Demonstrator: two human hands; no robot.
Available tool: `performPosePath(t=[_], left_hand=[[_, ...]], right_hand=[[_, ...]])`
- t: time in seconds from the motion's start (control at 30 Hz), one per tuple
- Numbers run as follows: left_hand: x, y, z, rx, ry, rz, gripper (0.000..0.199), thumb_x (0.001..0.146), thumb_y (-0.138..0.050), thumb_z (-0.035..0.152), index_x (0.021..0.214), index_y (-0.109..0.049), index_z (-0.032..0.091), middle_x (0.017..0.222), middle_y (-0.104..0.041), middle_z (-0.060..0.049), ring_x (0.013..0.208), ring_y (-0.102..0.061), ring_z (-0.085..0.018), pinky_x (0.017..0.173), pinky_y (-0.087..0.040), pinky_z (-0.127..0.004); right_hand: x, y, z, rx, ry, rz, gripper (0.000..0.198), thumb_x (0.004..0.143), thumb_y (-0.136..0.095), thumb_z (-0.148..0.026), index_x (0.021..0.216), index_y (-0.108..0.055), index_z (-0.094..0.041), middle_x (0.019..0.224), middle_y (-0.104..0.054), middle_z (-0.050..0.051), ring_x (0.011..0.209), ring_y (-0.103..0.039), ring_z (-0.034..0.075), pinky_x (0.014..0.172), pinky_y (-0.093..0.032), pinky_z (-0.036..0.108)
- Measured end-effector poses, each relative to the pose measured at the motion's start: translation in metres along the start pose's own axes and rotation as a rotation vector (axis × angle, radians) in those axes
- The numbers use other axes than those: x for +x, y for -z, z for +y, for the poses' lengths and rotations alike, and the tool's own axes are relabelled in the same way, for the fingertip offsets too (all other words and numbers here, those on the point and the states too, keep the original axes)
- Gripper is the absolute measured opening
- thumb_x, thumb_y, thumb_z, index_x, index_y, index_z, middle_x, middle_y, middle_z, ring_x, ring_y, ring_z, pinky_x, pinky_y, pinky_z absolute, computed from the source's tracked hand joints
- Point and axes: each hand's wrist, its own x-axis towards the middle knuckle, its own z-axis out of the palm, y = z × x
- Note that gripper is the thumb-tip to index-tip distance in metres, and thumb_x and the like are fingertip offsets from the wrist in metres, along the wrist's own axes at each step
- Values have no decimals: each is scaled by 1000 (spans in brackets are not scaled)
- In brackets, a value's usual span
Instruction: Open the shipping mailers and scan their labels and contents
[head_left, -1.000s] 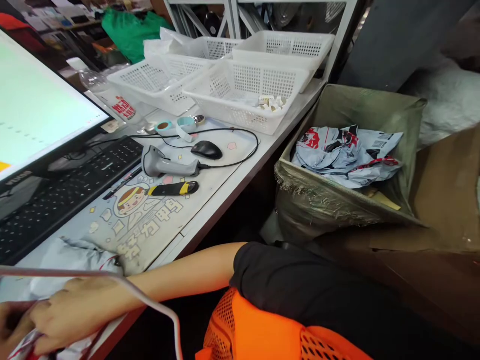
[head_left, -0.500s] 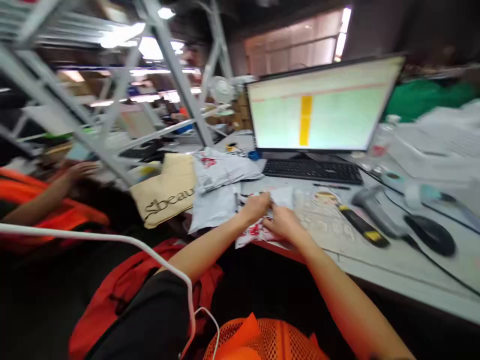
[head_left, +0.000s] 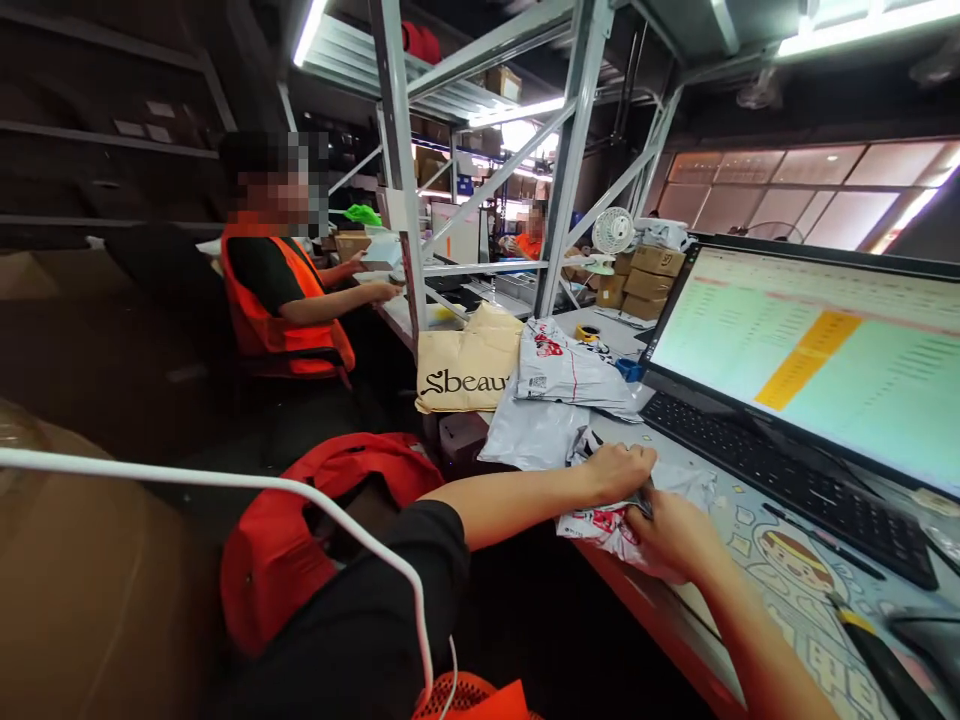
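At the desk edge lies a white plastic mailing bag point(head_left: 600, 524) with red and black print, crumpled under both hands. My left hand point(head_left: 621, 471) is closed on its upper part, fingers curled in. My right hand point(head_left: 673, 532) pinches the same bag from the right, close to the left fingertips. What lies between the fingers is partly hidden. Just beyond, another printed white mailing bag point(head_left: 570, 372) rests on a plain pale bag point(head_left: 525, 428). A cream "Sbeau" bag point(head_left: 469, 372) leans beside them.
On the right stand a monitor point(head_left: 817, 340) and a black keyboard point(head_left: 780, 480). A black-and-yellow cutter point(head_left: 874, 640) lies on the patterned mat. Metal rack posts point(head_left: 574, 160) rise behind the bags. A person in an orange vest point(head_left: 255, 290) sits left. A white cable point(head_left: 300, 488) crosses in front.
The view has swung left, bringing the seated person and a brown carton into sight. Both hands stay on the printed mailing bag, close together.
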Motion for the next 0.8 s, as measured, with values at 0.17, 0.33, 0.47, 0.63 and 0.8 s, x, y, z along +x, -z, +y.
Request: performPosePath(t=[0.17, 0.33, 0.47, 0.63, 0.8], left_hand=[[16, 19, -27, -1, 138, 32, 27, 107, -35, 12, 121, -58, 10, 111, -70, -19, 111, -70, -31, 81, -59, -38], [35, 40, -61, -33, 320, 40, 31, 106, -32, 8, 126, -56, 8, 117, -69, -22, 116, -68, -32, 89, -58, -43], [31, 45, -47, -119, 307, 18, 31, 103, -39, 9, 128, -56, 8, 123, -69, -21, 121, -65, -32, 101, -53, -45], [15, 43, -10, -298, 242, -90, 28, 97, -57, 25, 120, -65, 13, 124, -71, -17, 120, -66, -32, 98, -54, -40], [30, 44, 3, -478, 446, -94, 36, 106, -33, 26, 122, -65, 18, 118, -75, -13, 109, -72, -29, 88, -56, -37]], right_hand=[[-21, -11, -11, 4, 75, 33, 32, 101, -47, -34, 90, -73, -18, 87, -77, 17, 77, -74, 29, 61, -27, 35], [-55, -35, 9, 66, 66, 216, 32, 104, -45, -46, 92, -68, -28, 71, -71, 5, 62, -66, 25, 57, -28, 33], [-71, -38, 34, 21, 162, 460, 45, 103, -42, -56, 77, -65, -27, 81, -67, 9, 71, -63, 27, 66, -39, 37], [-67, -33, 26, 29, 341, 667, 38, 103, -47, -45, 84, -72, -25, 134, -63, 16, 124, -56, 38, 100, -43, 51], [-48, -45, -6, 141, 444, 556, 33, 104, -48, -31, 77, -64, -22, 89, -65, 9, 91, -59, 26, 86, -43, 40]])
